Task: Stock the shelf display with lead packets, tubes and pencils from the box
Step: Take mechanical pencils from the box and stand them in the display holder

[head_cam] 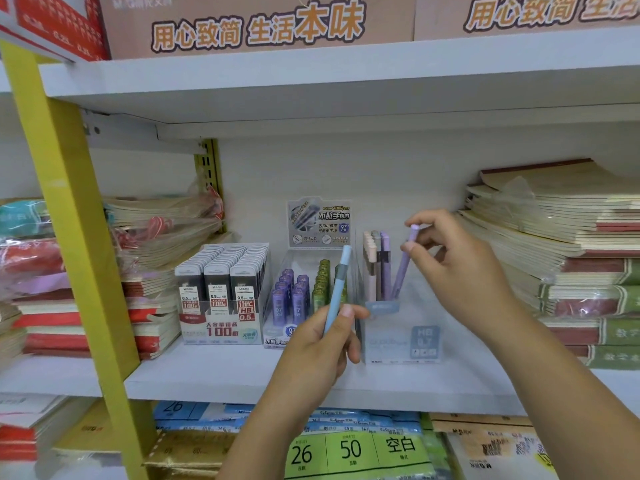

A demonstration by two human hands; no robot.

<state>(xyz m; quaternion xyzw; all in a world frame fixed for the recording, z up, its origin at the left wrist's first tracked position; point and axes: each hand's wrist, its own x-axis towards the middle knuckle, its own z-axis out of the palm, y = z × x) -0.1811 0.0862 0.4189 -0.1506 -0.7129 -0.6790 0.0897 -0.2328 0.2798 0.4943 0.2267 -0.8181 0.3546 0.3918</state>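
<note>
My left hand [320, 344] grips a light blue pencil [337, 289], held upright in front of the middle display. My right hand [457, 268] pinches the top of a purple pencil [403, 265], whose lower end stands tilted inside the clear pencil display box [401, 337]. Several pink, grey and purple pencils [376, 265] stand upright in that box to the left. The middle clear display [277, 336] holds purple and green lead tubes [294, 296]. At its left a display of black lead packets [221, 275] is full. The supply box is out of view.
All three displays sit on a white shelf [225, 379]. Stacks of notebooks [561, 251] flank them at right, and wrapped notebooks [152, 258] at left. A yellow upright [72, 237] crosses the left foreground. Paper pads [353, 448] lie on the shelf below.
</note>
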